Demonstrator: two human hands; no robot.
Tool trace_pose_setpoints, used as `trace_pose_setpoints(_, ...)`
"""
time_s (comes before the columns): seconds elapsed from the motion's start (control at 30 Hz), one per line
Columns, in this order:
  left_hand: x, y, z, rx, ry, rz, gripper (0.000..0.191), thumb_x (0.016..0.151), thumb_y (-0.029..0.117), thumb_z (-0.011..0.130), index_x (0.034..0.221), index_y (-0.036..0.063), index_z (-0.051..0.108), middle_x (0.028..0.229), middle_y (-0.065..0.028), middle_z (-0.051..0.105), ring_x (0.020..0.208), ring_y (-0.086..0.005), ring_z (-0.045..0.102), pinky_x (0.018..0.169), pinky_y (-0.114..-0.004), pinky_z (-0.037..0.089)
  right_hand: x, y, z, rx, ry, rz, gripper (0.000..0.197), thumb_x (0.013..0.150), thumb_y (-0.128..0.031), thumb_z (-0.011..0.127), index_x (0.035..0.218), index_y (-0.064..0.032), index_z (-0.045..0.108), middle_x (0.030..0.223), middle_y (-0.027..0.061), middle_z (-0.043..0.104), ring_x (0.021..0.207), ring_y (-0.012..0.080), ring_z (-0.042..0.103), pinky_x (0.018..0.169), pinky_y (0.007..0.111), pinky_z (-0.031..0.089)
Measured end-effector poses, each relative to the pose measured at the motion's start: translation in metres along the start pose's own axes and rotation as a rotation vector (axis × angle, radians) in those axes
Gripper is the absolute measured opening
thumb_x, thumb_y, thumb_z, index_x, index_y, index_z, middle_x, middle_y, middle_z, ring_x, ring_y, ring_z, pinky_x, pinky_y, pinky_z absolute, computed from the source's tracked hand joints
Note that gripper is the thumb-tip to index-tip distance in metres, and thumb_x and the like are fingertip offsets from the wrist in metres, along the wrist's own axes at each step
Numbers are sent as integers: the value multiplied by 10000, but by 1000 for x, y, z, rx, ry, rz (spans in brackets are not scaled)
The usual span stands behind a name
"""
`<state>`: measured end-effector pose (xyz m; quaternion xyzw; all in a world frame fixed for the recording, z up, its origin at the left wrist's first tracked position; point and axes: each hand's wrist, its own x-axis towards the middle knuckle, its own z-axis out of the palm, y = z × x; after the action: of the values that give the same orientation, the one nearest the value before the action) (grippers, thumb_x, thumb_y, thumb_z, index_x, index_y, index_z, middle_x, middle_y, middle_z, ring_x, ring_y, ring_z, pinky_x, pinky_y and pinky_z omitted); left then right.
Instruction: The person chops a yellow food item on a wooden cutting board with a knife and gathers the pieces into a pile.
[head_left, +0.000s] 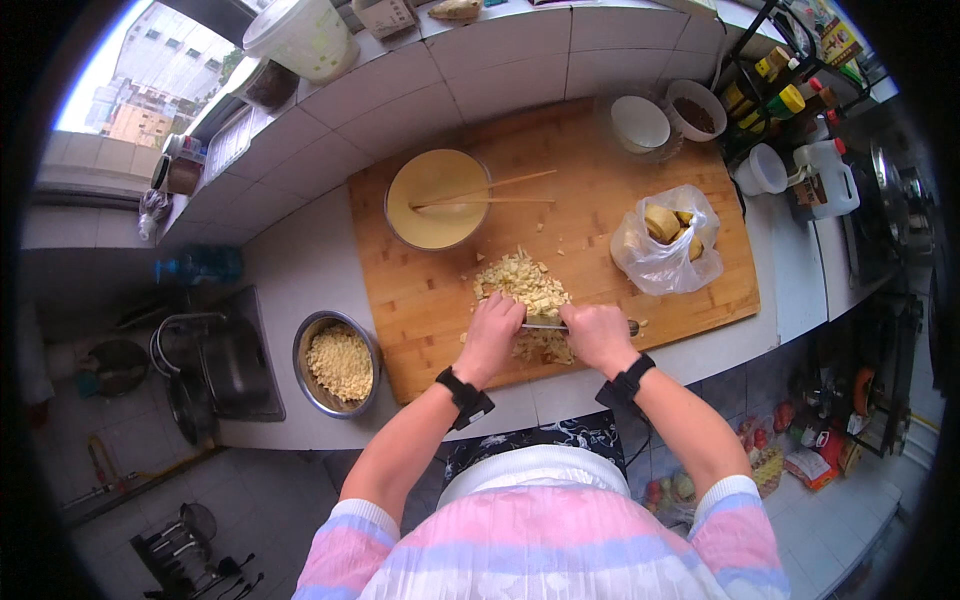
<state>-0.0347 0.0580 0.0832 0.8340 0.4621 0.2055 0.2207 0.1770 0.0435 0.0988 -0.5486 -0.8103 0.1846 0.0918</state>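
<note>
A kitchen knife (545, 326) lies crosswise over chopped pale yellow pieces (525, 281) on a wooden cutting board (420, 315). My right hand (600, 335) is closed around its handle, whose dark end sticks out to the right. At the other end of the blade, my left hand (491, 330) grips it with curled fingers. More chopped pieces lie on the near side of the blade. What my fingers cover of the knife is hidden. Just left of the board, a metal bowl (300, 360) holds finely chopped pale yellow bits (341, 364).
A bowl of pale yellow batter-like liquid (431, 180) with chopsticks (517, 200) stands at the back left of the board. On the right sits a plastic bag (671, 274) with yellowish chunks (661, 223). A white bowl (640, 124) is behind it. Left is a sink (236, 360).
</note>
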Motion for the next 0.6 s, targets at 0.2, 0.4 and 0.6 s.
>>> trace_pose_setpoints(0.2, 19, 0, 4, -10, 13, -5, 169, 707, 7, 634, 791, 75, 503, 821, -91, 550, 852, -304, 527, 750, -412, 434, 11, 12, 9, -117, 45, 40, 38, 787, -140, 608, 760, -123, 629, 643, 110, 667, 595, 286, 687, 518, 414, 535)
trace_pose_setpoints(0.4, 16, -7, 16, 24, 0, 57, 182, 705, -2, 639, 808, 72, 508, 835, -95, 553, 880, -315, 529, 766, -413, 435, 4, 24, 28, -126, 31, 46, 36, 793, -140, 607, 769, -129, 632, 639, 115, 667, 598, 294, 689, 516, 411, 536)
trace_pose_setpoints(0.6, 36, -6, -2, -48, -70, 21, 193, 711, 2, 657, 830, 68, 521, 854, -100, 567, 887, -325, 540, 766, -425, 456, 19, 22, 6, -31, -4, 91, 74, 745, -120, 667, 801, -107, 620, 660, 145, 662, 625, 345, 674, 554, 456, 530)
